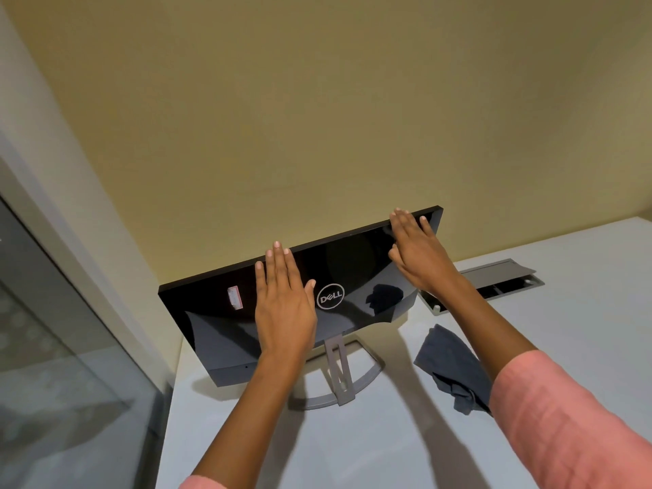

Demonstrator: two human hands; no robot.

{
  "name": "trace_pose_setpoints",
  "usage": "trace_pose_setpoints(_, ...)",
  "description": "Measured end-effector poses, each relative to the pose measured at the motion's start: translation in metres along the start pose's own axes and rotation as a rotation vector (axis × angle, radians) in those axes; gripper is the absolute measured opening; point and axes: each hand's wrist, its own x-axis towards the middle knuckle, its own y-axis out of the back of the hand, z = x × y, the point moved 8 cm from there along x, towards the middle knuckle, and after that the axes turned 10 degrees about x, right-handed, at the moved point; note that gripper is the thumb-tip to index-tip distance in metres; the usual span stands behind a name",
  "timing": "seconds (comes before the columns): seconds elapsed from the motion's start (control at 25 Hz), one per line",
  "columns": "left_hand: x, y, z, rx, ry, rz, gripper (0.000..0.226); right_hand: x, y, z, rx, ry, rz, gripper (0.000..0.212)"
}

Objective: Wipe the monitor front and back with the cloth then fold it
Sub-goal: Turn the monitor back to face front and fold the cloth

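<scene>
Monitor (352, 273) stands on the white desk (388, 435), back panel toward the camera, glossy black, Dell logo (330, 296) near the middle, a small pink-edged sticker (234, 297) at about 9 o'clock from the logo. Grey stand (340, 368) with a curved base sits under it, at 6 o'clock from the logo.

Left hand (284, 305) lies flat on the back panel just left of the logo, fingers straight and close together, tips reaching the top edge, thumb out to the side. It holds nothing.

Right hand (418, 254) is at the upper right corner of the monitor, about 2 o'clock from the logo, fingers straight and narrow, tips over the top edge. Whether they hook over to the front side I cannot tell from this angle; thumb looks bent against the panel. Nothing held in it either.

Cloth (448, 365), dark grey-blue, lies crumpled on the desk at about 4 o'clock from the monitor, just right of the stand base, partly hidden under the right forearm. Neither hand touches it.

Pink sleeves (564, 418) cover both arms, right one plainly, left one only at the frame bottom.

Grey cable hatch (494, 280) set in the desk at 3 o'clock from the monitor, lid tilted open. Beige wall (317, 100) behind, glass panel (53, 330) at 9 o'clock.
</scene>
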Motion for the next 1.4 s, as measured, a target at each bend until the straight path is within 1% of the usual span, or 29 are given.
trace_pose_setpoints(0.2, 0.002, -0.003, 0.015, 0.026, 0.124, -0.036, 0.067, 0.008, 0.010, 0.036, -0.055, -0.016, -0.058, 0.062)
trace_pose_setpoints(0.36, 0.010, -0.006, 0.022, 0.055, 0.183, -0.054, 0.074, 0.011, 0.015, 0.054, -0.023, 0.006, -0.112, 0.066)
trace_pose_setpoints(0.64, 0.013, -0.006, 0.025, 0.095, 0.220, -0.144, 0.084, -0.005, 0.017, 0.055, 0.083, -0.001, -0.004, 0.069)
trace_pose_setpoints(0.8, 0.016, -0.004, 0.023, 0.105, 0.209, -0.240, 0.087, -0.019, 0.027, 0.054, 0.062, 0.034, 0.031, 0.064)
trace_pose_setpoints(0.92, 0.018, -0.004, 0.020, 0.098, 0.203, -0.296, 0.087, -0.034, 0.031, 0.053, 0.076, 0.025, 0.049, 0.064)
trace_pose_setpoints(1.04, 0.023, -0.008, 0.021, 0.094, 0.198, -0.361, 0.082, -0.049, 0.035, 0.048, 0.103, -0.004, 0.072, 0.083)
trace_pose_setpoints(1.08, 0.024, -0.010, 0.020, 0.088, 0.194, -0.379, 0.081, -0.053, 0.035, 0.047, 0.108, -0.011, 0.081, 0.086)
trace_pose_setpoints(1.4, 0.036, -0.016, 0.021, 0.057, 0.138, -0.479, 0.078, -0.089, 0.050, 0.037, 0.074, -0.046, 0.132, 0.077)
